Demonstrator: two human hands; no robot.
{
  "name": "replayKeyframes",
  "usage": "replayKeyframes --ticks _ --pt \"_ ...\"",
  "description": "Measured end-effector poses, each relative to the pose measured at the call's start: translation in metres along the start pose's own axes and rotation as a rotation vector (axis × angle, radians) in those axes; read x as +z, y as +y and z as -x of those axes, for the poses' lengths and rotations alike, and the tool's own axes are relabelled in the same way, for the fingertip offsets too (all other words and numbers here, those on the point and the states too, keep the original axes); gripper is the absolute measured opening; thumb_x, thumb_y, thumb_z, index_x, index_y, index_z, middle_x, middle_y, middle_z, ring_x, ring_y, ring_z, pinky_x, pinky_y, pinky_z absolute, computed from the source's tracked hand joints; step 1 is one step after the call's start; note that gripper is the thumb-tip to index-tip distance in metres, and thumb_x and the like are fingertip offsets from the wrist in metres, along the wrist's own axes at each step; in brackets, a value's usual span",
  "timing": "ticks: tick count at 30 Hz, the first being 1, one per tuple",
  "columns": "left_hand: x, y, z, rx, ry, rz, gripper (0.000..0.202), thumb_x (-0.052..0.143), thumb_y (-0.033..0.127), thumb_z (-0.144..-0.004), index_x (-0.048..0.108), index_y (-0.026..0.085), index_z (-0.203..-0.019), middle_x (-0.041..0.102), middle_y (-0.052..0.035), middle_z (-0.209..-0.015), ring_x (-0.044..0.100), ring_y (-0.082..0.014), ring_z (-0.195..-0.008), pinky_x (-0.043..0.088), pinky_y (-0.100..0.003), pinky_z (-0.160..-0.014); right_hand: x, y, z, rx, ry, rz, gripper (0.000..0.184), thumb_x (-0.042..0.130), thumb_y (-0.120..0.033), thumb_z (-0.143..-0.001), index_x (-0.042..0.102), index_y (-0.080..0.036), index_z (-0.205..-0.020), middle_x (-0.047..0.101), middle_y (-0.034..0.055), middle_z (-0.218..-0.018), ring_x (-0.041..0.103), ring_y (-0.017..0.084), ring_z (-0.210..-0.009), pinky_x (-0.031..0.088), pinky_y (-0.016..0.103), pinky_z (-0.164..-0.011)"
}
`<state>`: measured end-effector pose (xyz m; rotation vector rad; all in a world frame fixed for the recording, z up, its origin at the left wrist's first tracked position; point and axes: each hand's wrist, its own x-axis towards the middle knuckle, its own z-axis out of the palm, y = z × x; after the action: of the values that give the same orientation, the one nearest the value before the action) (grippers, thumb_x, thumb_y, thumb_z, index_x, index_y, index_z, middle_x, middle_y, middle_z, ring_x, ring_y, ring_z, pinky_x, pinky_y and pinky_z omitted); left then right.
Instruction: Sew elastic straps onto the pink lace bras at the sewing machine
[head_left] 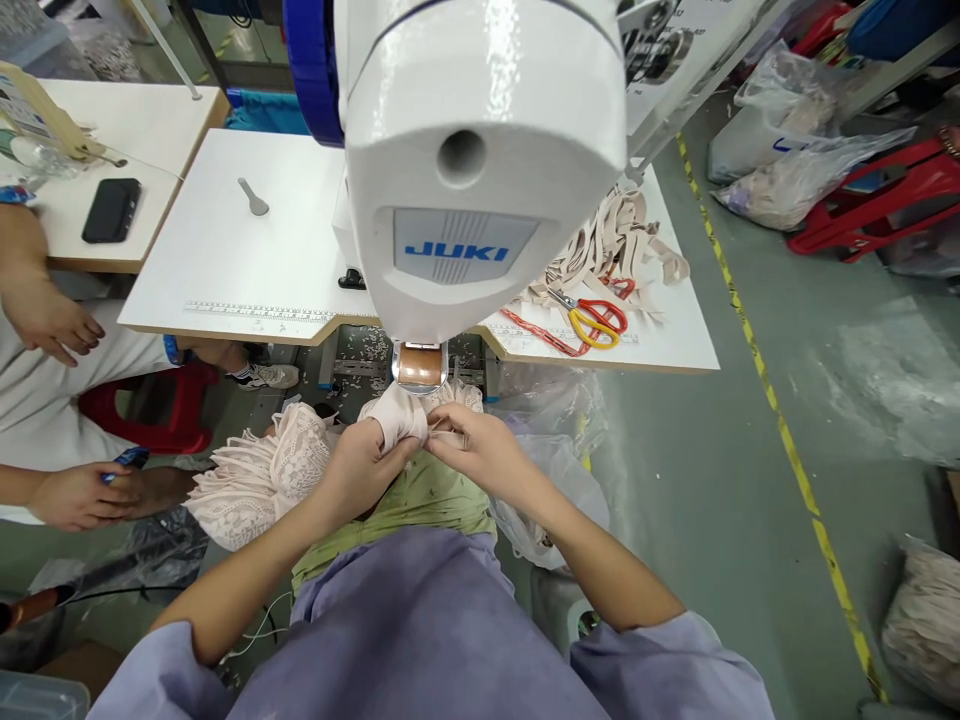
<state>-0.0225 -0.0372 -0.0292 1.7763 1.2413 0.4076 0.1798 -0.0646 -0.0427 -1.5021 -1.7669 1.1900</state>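
Note:
A pale pink lace garment (259,475) lies bunched over my lap, just under the head of a white JUKI sewing machine (465,170). My left hand (367,465) is closed on a fold of the garment's pale fabric (394,412). My right hand (480,445) meets it from the right, fingers pinched on the same fold's edge, with a thin metal tool showing between the fingers. Both hands sit right below the machine's brown-padded foot (420,367).
The white sewing table (225,250) carries red-and-yellow scissors (596,320), a heap of beige elastic strips (615,250) and a grey spoon-shaped tool (253,197). Another person's hands (52,320) are at the left, near a phone (111,209). Plastic bags of fabric (795,180) lie on the floor at right.

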Motion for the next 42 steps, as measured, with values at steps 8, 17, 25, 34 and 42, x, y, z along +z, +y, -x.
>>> replayKeyframes --ticks 8,17,25,34,42 --pt "-0.005 -0.002 -0.006 -0.078 -0.035 0.106 0.028 0.062 0.040 -0.086 0.065 0.014 -0.077 0.060 0.0001 -0.065 0.054 -0.0145 -0.062 0.043 -0.024 -0.055 0.006 0.011 -0.009 0.184 -0.078 -0.359 0.020 0.066 -0.037 -0.082 0.068 -0.018 -0.081 0.058 -0.0025 -0.072 0.049 0.012 -0.066 0.034 0.025 -0.062" --pt "-0.002 -0.006 -0.010 -0.166 -0.020 0.371 0.028 0.069 0.041 -0.082 0.066 0.013 -0.083 0.065 -0.0021 -0.073 0.060 -0.0157 -0.066 0.049 -0.025 -0.058 0.022 0.012 -0.007 0.296 0.005 -0.728 0.028 0.072 -0.043 -0.075 0.070 -0.017 -0.083 0.062 -0.0011 -0.074 0.051 0.012 -0.066 0.038 0.024 -0.062" --pt "0.007 0.001 -0.008 -0.189 0.106 0.483 0.030 0.070 0.041 -0.082 0.067 0.014 -0.093 0.070 -0.0039 -0.081 0.062 -0.0165 -0.069 0.052 -0.026 -0.061 0.015 0.001 -0.008 0.173 0.127 -0.375 0.022 0.067 -0.040 -0.079 0.070 -0.019 -0.082 0.059 -0.0006 -0.070 0.049 0.013 -0.063 0.037 0.025 -0.058" --pt "0.013 -0.025 0.010 -0.073 0.132 0.750 0.099 0.011 0.088 -0.081 0.030 0.020 -0.150 0.068 -0.0161 -0.117 0.070 -0.0261 -0.095 0.056 -0.039 -0.078 -0.030 -0.027 -0.027 0.278 -0.156 -0.757 0.029 0.077 -0.039 -0.061 0.068 -0.019 -0.080 0.065 -0.0002 -0.068 0.054 0.013 -0.059 0.040 0.026 -0.058" --pt "-0.026 -0.022 -0.003 0.398 0.189 0.379 0.079 0.052 0.076 -0.083 0.041 0.033 -0.148 0.062 -0.0120 -0.135 0.063 -0.0319 -0.117 0.054 -0.042 -0.092 -0.072 -0.057 -0.067 0.023 -0.269 -0.022 0.010 0.061 -0.027 -0.075 0.064 -0.020 -0.069 0.048 -0.0050 -0.059 0.038 0.010 -0.055 0.026 0.024 -0.053"
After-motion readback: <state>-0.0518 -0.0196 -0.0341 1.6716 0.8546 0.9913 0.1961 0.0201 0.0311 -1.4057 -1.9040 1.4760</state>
